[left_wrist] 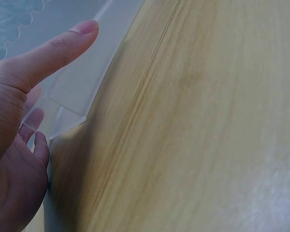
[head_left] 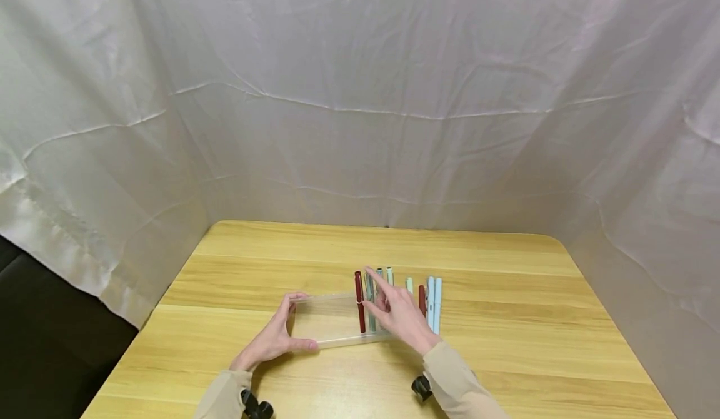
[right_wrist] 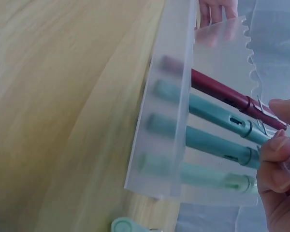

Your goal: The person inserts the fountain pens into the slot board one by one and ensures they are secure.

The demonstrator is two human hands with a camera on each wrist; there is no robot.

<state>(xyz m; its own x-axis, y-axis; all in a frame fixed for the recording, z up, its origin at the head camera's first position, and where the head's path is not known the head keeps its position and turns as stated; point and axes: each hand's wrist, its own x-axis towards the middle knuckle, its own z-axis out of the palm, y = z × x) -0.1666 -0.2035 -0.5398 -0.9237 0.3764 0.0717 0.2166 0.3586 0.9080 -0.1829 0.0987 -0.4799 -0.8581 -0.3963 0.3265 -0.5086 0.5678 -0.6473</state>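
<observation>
My left hand point(head_left: 279, 334) grips the left end of a clear plastic pen tray point(head_left: 340, 343), thumb along its near wall and fingers round the far corner. Scalloped notches line the tray's far edge point(right_wrist: 251, 58). Inside lie a dark red pen point(right_wrist: 215, 87), two teal pens point(right_wrist: 215, 113) and a mint green pen point(right_wrist: 208, 175), side by side, clips toward the far edge. Over these pens is my right hand point(head_left: 402, 319), index finger stretched toward the cap ends and thumb apart from it. Its fingertips point(right_wrist: 279, 145) overlap the cap end of a teal pen.
Right of the tray lie another mint green pen point(head_left: 409, 285), a dark red pen point(head_left: 422, 300) and two light blue pens point(head_left: 437, 306) on the wooden table point(head_left: 506, 319). Pale curtains point(head_left: 360, 112) hang behind and at both sides.
</observation>
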